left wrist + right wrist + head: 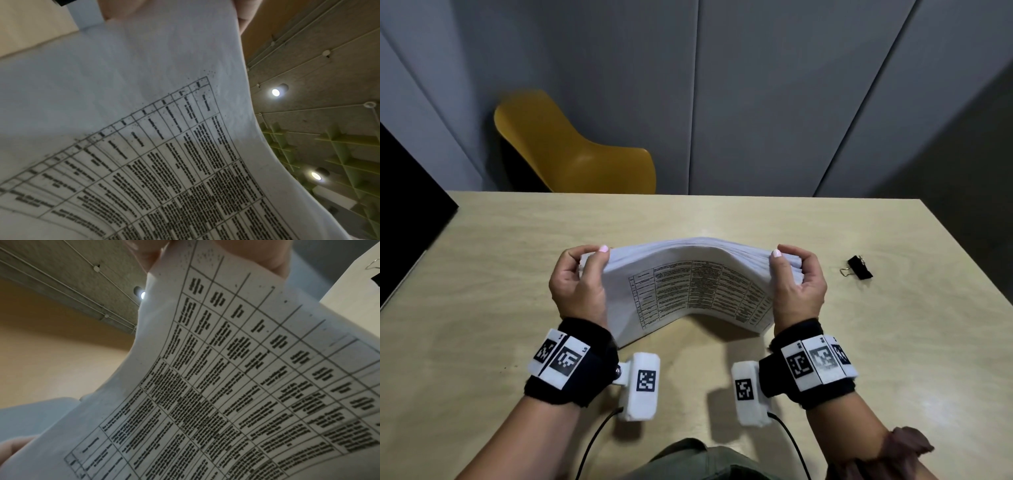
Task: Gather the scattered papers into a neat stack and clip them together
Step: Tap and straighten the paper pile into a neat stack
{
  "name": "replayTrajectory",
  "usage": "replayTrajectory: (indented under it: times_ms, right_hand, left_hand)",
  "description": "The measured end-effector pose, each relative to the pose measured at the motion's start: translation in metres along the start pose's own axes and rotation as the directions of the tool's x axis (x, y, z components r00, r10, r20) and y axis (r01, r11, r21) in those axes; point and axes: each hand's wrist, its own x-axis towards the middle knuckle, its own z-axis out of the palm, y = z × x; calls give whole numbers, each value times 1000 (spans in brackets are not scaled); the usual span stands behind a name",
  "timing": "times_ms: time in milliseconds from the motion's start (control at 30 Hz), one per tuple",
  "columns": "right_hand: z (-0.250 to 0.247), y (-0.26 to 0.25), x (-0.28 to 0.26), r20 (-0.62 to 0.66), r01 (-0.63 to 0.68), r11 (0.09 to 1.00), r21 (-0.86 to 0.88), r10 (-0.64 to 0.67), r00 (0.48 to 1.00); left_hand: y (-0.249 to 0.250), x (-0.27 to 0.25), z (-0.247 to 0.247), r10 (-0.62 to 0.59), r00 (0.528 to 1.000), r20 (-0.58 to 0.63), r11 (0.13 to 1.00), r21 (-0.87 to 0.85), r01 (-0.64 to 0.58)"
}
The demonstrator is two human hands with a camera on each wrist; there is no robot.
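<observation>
Papers point(688, 284) bowed upward, side edges pinched by both hands' fingers point(776, 254) (apparently resting on table point(517, 240)), clip point(859, 267) apart

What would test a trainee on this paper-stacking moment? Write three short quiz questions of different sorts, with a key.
1. True or false: the binder clip is already clamped on the paper stack.
2. Multiple choice: the stack is (A) lying flat, (B) bowed upward between both hands, (C) rolled into a tube.
3. Fill in: the clip lies on the table beyond the person's ____ hand.

Key:
1. False; it lies apart on the table.
2. B; the left hand and right hand grip opposite ends.
3. Right.
</observation>
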Motion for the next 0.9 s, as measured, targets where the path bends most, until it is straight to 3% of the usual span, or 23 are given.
replayTrajectory:
  times_ms: [133, 300, 433, 600, 900]
  right_hand:
    - [-2, 1, 2, -6, -1, 1000, -3, 1, 1000]
    - [0, 0, 2, 3, 47, 999, -24, -47, 999]
    - [1, 3, 5, -36, 2, 998, -70, -5, 999]
    - [3, 3, 3, -37, 72, 992, -102, -76, 996]
    - [3, 5, 6, -49, 18, 995, -93, -23, 999]
  left_hand:
    - [-3, 2, -3, 67, 997, -46, 997, 38, -65]
    - [-2, 2, 1, 68, 996, -52, 994, 92, -63]
    - [-5, 1, 0, 2, 999, -53, 994, 112, 4]
    - [-4, 5, 2, -89, 995, -49, 990, 107, 94]
    - [-5, 10, 3, -109, 993, -55, 989, 99, 114]
